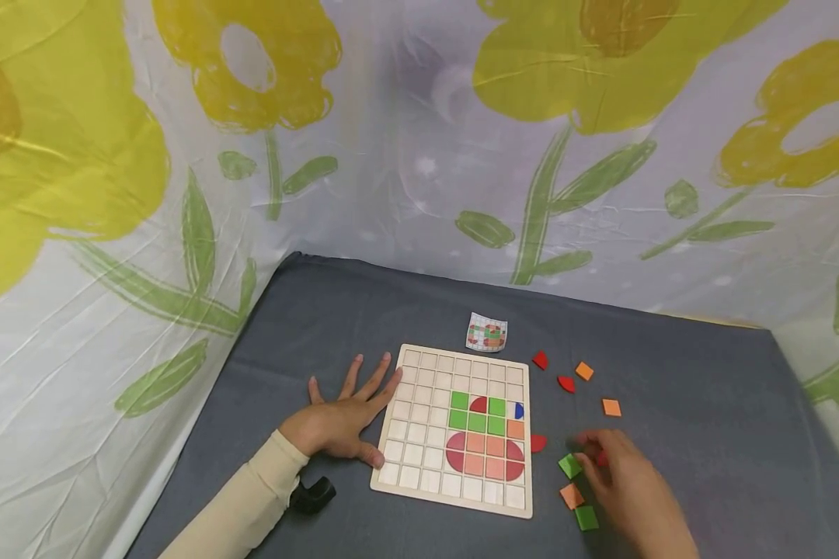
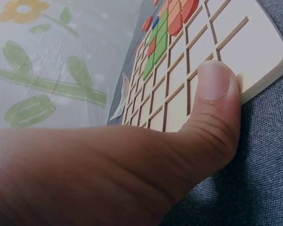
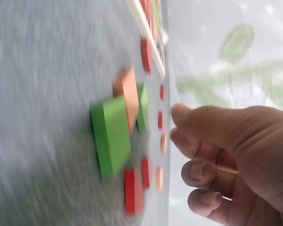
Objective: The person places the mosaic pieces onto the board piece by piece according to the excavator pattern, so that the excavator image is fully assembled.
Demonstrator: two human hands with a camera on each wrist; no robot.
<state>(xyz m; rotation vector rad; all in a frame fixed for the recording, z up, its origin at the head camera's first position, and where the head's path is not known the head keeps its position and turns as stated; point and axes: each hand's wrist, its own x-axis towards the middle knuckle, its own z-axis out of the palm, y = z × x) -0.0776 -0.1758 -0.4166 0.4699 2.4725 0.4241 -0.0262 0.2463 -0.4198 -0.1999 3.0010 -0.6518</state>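
I see the left hand (image 1: 342, 423) spread, touching the gridded board (image 1: 412, 453), lower centre; the right hand (image 1: 632, 485), loosely curled, empty, hovers beside a green tile (image 1: 569, 466), lower right.

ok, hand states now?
Left hand: open, spread, touching the board.
Right hand: open, loosely curled near the loose tiles, nothing visibly held.

Loose tiles (image 1: 571, 495) between right grip (image 1: 632, 485) and board (image 1: 411, 453)

Place: table (image 1: 706, 388) set in a fabric-screened corner; kind of building cannot be told. Screening: pale, creased sheeting (image 1: 391, 202), back and sides, printed with large yellow flowers (image 1: 531, 85) and green leaves (image 1: 604, 178). Table covering: dark grey cloth (image 1: 363, 303).
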